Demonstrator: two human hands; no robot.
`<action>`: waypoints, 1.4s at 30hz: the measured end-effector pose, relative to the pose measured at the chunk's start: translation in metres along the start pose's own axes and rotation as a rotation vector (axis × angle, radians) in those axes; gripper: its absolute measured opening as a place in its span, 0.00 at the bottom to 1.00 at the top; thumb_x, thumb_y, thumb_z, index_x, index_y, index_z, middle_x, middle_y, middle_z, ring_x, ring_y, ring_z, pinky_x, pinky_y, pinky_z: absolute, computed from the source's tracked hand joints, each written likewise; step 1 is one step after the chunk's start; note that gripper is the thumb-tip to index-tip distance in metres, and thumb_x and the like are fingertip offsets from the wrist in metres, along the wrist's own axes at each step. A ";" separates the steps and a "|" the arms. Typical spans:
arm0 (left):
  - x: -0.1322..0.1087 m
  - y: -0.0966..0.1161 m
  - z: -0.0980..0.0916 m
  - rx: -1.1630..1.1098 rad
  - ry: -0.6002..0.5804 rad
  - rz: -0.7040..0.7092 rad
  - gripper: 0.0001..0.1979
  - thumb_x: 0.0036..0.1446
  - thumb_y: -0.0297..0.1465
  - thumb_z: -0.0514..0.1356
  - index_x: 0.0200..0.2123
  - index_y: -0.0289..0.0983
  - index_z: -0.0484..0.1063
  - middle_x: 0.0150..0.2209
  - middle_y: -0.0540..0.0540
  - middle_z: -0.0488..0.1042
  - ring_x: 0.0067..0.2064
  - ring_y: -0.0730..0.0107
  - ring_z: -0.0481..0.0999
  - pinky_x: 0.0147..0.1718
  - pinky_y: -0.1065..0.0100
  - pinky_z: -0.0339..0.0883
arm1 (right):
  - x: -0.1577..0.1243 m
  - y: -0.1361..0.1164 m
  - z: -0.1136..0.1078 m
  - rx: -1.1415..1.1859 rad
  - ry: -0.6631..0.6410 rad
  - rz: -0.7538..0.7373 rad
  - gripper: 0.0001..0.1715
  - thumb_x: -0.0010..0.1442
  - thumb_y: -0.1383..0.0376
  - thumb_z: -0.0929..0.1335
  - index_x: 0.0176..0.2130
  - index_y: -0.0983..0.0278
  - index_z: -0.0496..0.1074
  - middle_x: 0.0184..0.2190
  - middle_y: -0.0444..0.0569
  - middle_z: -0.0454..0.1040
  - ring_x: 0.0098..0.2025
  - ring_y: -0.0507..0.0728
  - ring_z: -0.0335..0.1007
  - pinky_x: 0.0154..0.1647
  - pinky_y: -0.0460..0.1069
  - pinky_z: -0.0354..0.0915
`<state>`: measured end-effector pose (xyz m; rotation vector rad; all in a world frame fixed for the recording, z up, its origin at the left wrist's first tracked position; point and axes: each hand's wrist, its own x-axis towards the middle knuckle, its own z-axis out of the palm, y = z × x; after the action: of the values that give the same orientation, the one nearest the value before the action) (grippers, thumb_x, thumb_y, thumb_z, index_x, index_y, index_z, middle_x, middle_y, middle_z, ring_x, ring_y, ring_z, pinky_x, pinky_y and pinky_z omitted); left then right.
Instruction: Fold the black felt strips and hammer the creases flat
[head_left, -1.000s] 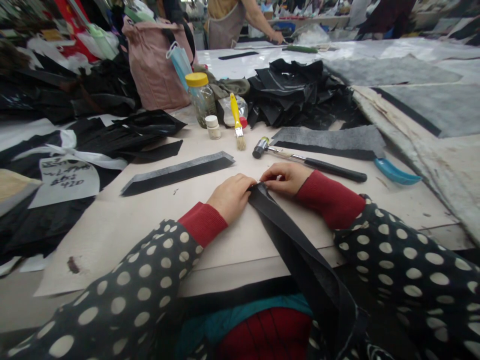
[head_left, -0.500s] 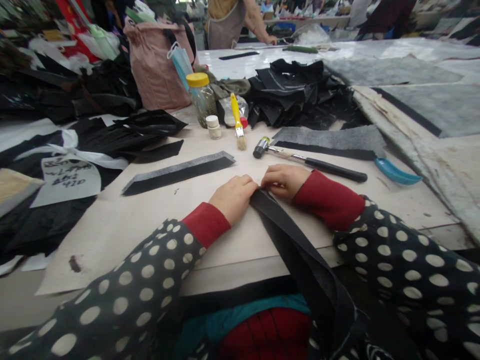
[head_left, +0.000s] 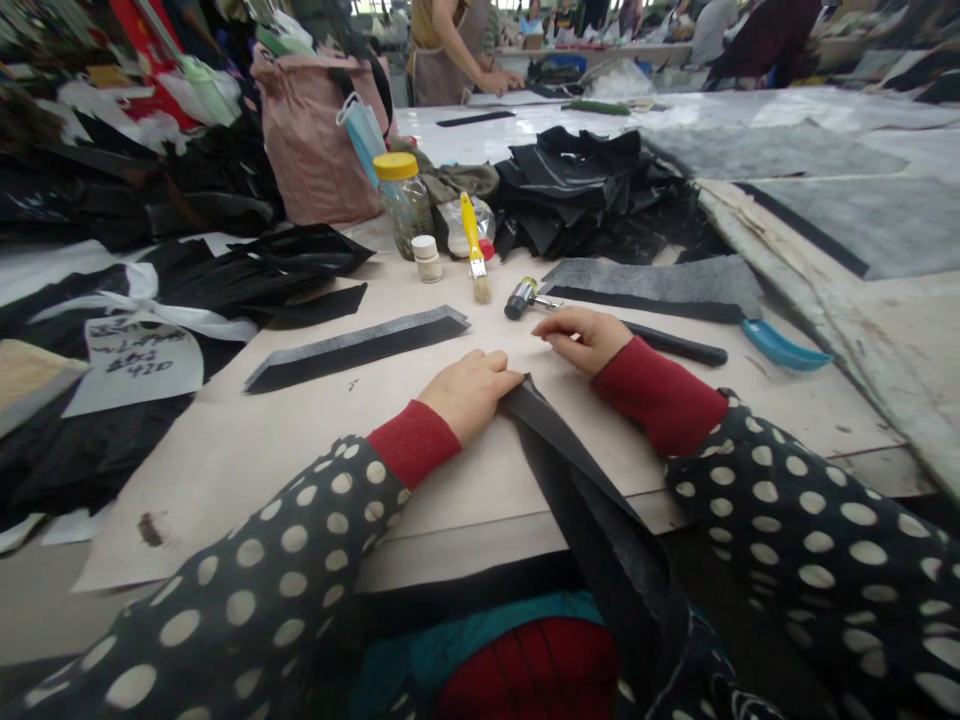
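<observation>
My left hand (head_left: 469,393) pinches the far end of a long black fabric strip (head_left: 570,450) on the table. The strip looks folded lengthwise and runs down over the table's front edge toward my lap, its lower part twisted. Just right of that end, my right hand (head_left: 583,338) is apart from the strip, its fingers loosely bent and nothing seen in them. It is nearest to a small hammer (head_left: 679,345) with a black handle and a metal head, and hides part of the handle. Whether it touches the handle I cannot tell.
A black-and-grey strip (head_left: 360,347) lies left, a grey piece (head_left: 660,285) behind the hammer. Around them are a blue scoop-like tool (head_left: 787,345), yellow brush (head_left: 472,240), small white bottle (head_left: 427,258), jar (head_left: 405,205), black stack (head_left: 592,190) and pink bag (head_left: 315,140). A person (head_left: 450,50) stands across the table.
My right hand has let go of the strip's end and moved up, over the hammer's handle. My left hand stays on the strip. The person across the table has brought their hands lower left.
</observation>
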<state>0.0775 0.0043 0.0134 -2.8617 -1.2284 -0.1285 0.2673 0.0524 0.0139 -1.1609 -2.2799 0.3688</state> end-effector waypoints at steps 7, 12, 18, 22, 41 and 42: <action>0.008 -0.001 -0.001 -0.092 0.009 -0.046 0.11 0.58 0.28 0.48 0.36 0.37 0.71 0.33 0.45 0.66 0.36 0.66 0.66 0.37 0.65 0.62 | 0.001 -0.005 -0.017 0.031 0.310 0.107 0.16 0.53 0.66 0.62 0.40 0.67 0.71 0.33 0.50 0.71 0.30 0.53 0.65 0.34 0.49 0.62; 0.010 -0.008 0.007 -0.290 0.089 -0.107 0.06 0.53 0.28 0.55 0.36 0.36 0.69 0.36 0.46 0.67 0.40 0.68 0.66 0.41 0.66 0.61 | 0.001 0.004 -0.006 0.058 0.138 0.195 0.16 0.54 0.63 0.61 0.38 0.67 0.72 0.27 0.48 0.72 0.28 0.52 0.64 0.30 0.47 0.61; 0.009 -0.010 0.013 -0.378 0.130 -0.182 0.06 0.52 0.30 0.56 0.34 0.35 0.69 0.33 0.47 0.67 0.37 0.68 0.66 0.38 0.66 0.62 | -0.003 -0.006 0.004 0.040 -0.291 0.252 0.14 0.55 0.62 0.60 0.32 0.65 0.73 0.20 0.44 0.70 0.24 0.50 0.63 0.28 0.45 0.58; 0.008 -0.010 0.014 -0.386 0.145 -0.196 0.06 0.51 0.31 0.56 0.33 0.36 0.69 0.31 0.48 0.66 0.36 0.68 0.66 0.37 0.66 0.61 | -0.005 -0.015 0.006 0.008 -0.362 0.212 0.17 0.55 0.57 0.61 0.30 0.66 0.72 0.21 0.44 0.70 0.24 0.50 0.61 0.25 0.45 0.55; 0.006 -0.004 0.011 -0.684 0.141 -0.330 0.08 0.51 0.33 0.53 0.29 0.35 0.70 0.26 0.52 0.69 0.29 0.73 0.66 0.28 0.73 0.58 | -0.010 -0.027 0.009 -0.112 -0.274 0.014 0.12 0.54 0.63 0.61 0.29 0.66 0.70 0.24 0.47 0.70 0.26 0.51 0.61 0.27 0.45 0.54; 0.006 -0.004 0.011 -0.692 0.143 -0.331 0.09 0.51 0.33 0.53 0.29 0.35 0.70 0.25 0.52 0.69 0.29 0.73 0.66 0.28 0.73 0.58 | -0.010 -0.029 0.009 -0.157 -0.270 -0.002 0.12 0.54 0.63 0.60 0.29 0.67 0.70 0.25 0.48 0.70 0.27 0.52 0.62 0.28 0.46 0.54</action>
<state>0.0793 0.0117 0.0034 -3.0329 -1.9197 -0.9130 0.2477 0.0274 0.0171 -1.2503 -2.5831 0.3712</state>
